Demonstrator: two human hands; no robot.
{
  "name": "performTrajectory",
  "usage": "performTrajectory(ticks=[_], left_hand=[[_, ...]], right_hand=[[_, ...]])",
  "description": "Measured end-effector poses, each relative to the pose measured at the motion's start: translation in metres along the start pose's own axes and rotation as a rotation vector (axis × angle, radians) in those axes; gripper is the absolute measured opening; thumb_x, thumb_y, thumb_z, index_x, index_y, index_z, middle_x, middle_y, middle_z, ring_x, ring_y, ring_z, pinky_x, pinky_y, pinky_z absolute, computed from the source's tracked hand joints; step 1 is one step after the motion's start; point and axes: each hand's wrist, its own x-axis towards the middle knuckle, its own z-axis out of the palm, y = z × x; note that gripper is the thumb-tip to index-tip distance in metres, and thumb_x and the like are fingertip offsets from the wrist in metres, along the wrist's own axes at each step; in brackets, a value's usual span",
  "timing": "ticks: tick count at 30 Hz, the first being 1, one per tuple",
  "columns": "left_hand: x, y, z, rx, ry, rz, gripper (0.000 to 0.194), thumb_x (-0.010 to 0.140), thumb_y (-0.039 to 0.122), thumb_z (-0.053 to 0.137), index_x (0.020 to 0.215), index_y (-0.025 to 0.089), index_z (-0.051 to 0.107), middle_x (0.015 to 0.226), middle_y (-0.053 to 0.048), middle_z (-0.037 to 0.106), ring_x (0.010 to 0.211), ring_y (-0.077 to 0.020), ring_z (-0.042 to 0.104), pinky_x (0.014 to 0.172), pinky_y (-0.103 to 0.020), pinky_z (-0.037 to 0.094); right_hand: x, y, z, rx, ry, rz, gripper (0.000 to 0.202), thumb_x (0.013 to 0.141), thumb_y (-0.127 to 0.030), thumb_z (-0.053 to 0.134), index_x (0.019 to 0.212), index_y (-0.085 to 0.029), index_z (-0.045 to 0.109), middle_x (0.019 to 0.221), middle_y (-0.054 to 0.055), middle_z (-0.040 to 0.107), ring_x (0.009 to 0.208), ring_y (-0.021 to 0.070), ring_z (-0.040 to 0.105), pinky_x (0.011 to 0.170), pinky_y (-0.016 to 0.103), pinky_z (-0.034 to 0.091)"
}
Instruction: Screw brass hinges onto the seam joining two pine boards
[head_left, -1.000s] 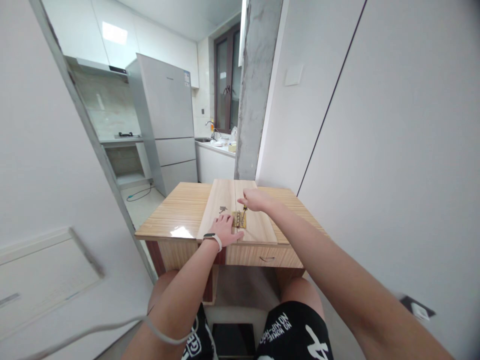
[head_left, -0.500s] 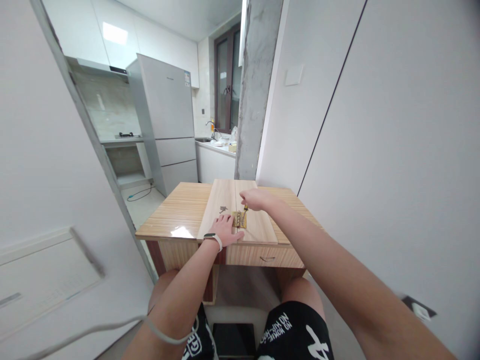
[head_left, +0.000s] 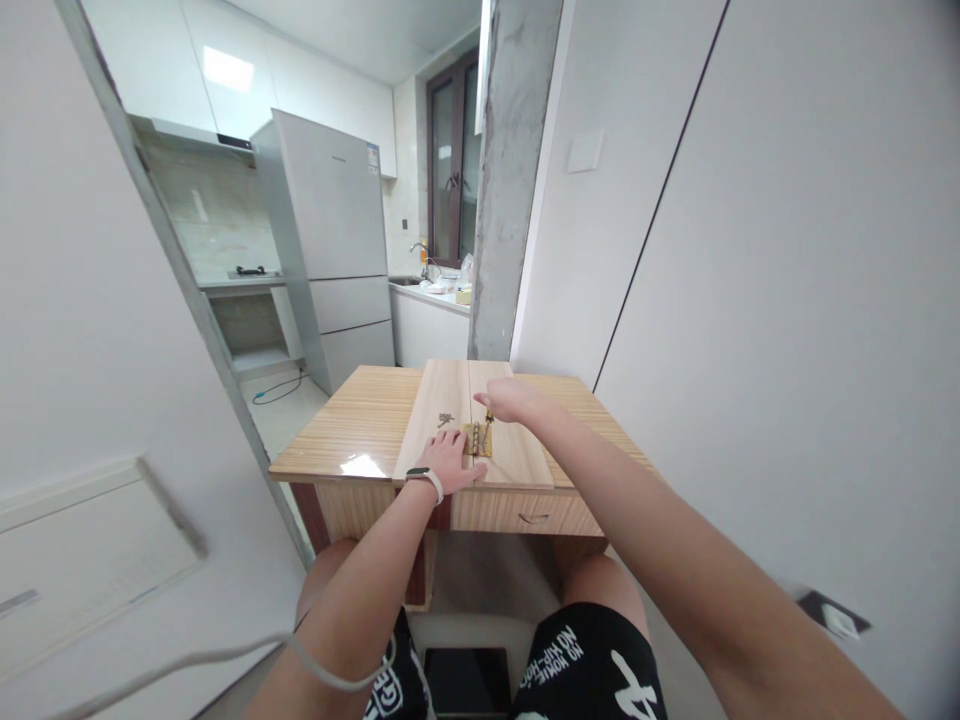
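Observation:
Two pale wooden boards lie side by side on a wood-grain desk. A brass hinge lies across the seam between them. My left hand rests spread on the boards, its fingers just left of and below the hinge. My right hand is closed around the handle of a screwdriver, whose shaft slants down to the hinge's right leaf. A small pile of screws sits on the left board, above my left fingers.
The desk has a drawer at its front, above my knees. A grey cable runs across the lower left to my left forearm. A refrigerator and a kitchen counter stand beyond the desk.
The thumb of my right hand sticks out further to the left on the screwdriver. My left hand stays in place on the boards.

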Motion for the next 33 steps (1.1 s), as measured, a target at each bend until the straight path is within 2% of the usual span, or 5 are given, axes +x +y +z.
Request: performTrajectory(ticks=[4, 11, 15, 20, 33], left_hand=[[0.000, 0.000, 0.000, -0.008, 0.000, 0.009, 0.079, 0.086, 0.079, 0.042, 0.144, 0.025, 0.048, 0.147, -0.013, 0.050, 0.139, -0.0366, 0.039, 0.111, -0.050, 0.032], [-0.001, -0.003, 0.003, -0.017, 0.036, 0.028, 0.079, 0.086, 0.079, 0.042, 0.141, 0.023, 0.051, 0.144, -0.014, 0.052, 0.136, -0.0364, 0.042, 0.110, -0.050, 0.034], [-0.001, -0.003, 0.002, -0.014, 0.017, 0.015, 0.080, 0.085, 0.079, 0.042, 0.143, 0.023, 0.049, 0.146, -0.014, 0.051, 0.138, -0.0370, 0.040, 0.112, -0.051, 0.032], [0.000, 0.000, 0.000, -0.010, 0.013, 0.019, 0.080, 0.086, 0.079, 0.043, 0.143, 0.023, 0.049, 0.146, -0.014, 0.051, 0.138, -0.0369, 0.040, 0.111, -0.050, 0.032], [-0.001, -0.002, 0.002, 0.011, 0.030, 0.032, 0.080, 0.087, 0.078, 0.040, 0.142, 0.022, 0.049, 0.144, -0.014, 0.051, 0.135, -0.0355, 0.041, 0.109, -0.048, 0.033]], right_hand=[[-0.001, -0.003, -0.003, -0.013, 0.009, 0.001, 0.042, 0.105, -0.039, 0.042, 0.127, -0.013, 0.066, 0.131, 0.019, 0.068, 0.119, 0.0277, 0.065, 0.090, 0.032, 0.048], [-0.008, -0.006, -0.016, -0.076, -0.080, -0.178, 0.024, 0.099, -0.024, 0.054, 0.117, -0.020, 0.070, 0.123, 0.009, 0.072, 0.105, 0.0197, 0.068, 0.076, 0.024, 0.045], [-0.008, -0.005, -0.014, -0.060, -0.073, -0.150, 0.030, 0.102, -0.033, 0.052, 0.120, -0.018, 0.070, 0.124, 0.012, 0.072, 0.107, 0.0218, 0.068, 0.079, 0.026, 0.047], [-0.001, -0.002, -0.003, -0.051, 0.008, -0.043, 0.061, 0.105, -0.057, 0.033, 0.125, -0.013, 0.069, 0.125, 0.022, 0.070, 0.115, 0.0306, 0.067, 0.089, 0.036, 0.051], [0.003, 0.002, -0.005, -0.117, -0.008, -0.109, 0.036, 0.099, -0.040, 0.057, 0.119, -0.015, 0.074, 0.119, 0.017, 0.073, 0.109, 0.0267, 0.070, 0.084, 0.030, 0.051]])
